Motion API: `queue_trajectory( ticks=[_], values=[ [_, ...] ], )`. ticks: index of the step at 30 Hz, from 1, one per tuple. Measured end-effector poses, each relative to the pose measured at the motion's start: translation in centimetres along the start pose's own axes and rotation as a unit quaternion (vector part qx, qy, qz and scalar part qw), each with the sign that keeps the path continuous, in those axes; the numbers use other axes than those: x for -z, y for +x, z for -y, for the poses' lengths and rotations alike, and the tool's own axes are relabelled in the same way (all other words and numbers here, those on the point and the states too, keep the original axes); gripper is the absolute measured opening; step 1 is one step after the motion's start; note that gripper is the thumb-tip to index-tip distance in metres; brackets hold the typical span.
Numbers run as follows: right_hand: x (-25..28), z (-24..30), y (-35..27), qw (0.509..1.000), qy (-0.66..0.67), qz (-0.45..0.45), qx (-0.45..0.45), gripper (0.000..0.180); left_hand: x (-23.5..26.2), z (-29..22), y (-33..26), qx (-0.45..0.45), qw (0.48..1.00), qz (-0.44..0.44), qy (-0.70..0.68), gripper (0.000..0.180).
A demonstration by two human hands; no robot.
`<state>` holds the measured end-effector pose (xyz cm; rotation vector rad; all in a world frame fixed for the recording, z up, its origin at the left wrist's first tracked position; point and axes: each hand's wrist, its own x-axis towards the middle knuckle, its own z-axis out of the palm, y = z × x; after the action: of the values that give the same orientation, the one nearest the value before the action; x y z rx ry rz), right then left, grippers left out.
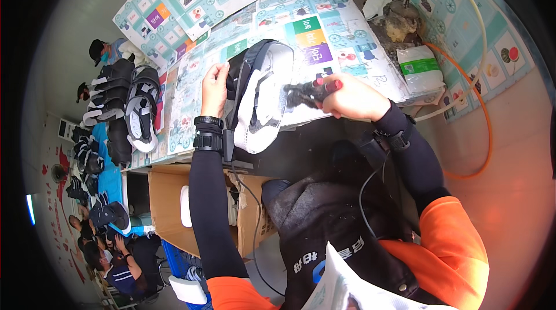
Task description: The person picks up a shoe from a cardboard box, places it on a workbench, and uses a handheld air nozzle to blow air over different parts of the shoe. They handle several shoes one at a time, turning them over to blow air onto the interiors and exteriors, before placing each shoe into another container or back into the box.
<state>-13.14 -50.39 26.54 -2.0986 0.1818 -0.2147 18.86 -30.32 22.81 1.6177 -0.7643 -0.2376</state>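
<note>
My left hand (pixel 214 89) grips the black upper of a black sandal (pixel 259 97) with a white sole and holds it on its side above the table edge. My right hand (pixel 347 97) is closed on a red-handled brush (pixel 310 90). The brush's dark bristles touch the sandal's white inner sole. Both forearms wear black sleeves, and the left wrist carries a black strap.
The worktable (pixel 347 38) is covered with printed paper sheets. Several black sandals (pixel 124 107) are stacked at its left end. A white plastic bag (pixel 420 67) and a glue-crusted pot (pixel 399 23) stand at the right. An open cardboard box (pixel 174 206) sits below. Other people sit at far left.
</note>
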Motion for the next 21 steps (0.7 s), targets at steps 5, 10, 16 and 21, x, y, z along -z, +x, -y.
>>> queue_trajectory(
  ticks=[5, 10, 16, 21],
  values=[
    [-0.3, 0.3, 1.4, 0.991, 0.056, -0.104, -0.058, 0.019, -0.4, -0.1, 0.2, 0.0, 1.0, 0.006, 0.001, 0.023],
    [0.0, 0.5, 2.0, 0.995, 0.059, 0.08, -0.028, 0.017, 0.3, 0.2, -0.1, 0.0, 1.0, 0.007, 0.001, 0.023],
    [-0.2, 1.0, 2.9, 0.993, 0.056, -0.08, -0.066, 0.021, -0.1, 0.1, -0.1, -0.006, 1.0, 0.003, 0.003, 0.023],
    [0.0, 2.1, 2.0, 0.993, 0.076, 0.05, -0.072, 0.023, 0.1, 0.1, -0.3, -0.006, 1.0, 0.001, -0.002, 0.023]
  ],
)
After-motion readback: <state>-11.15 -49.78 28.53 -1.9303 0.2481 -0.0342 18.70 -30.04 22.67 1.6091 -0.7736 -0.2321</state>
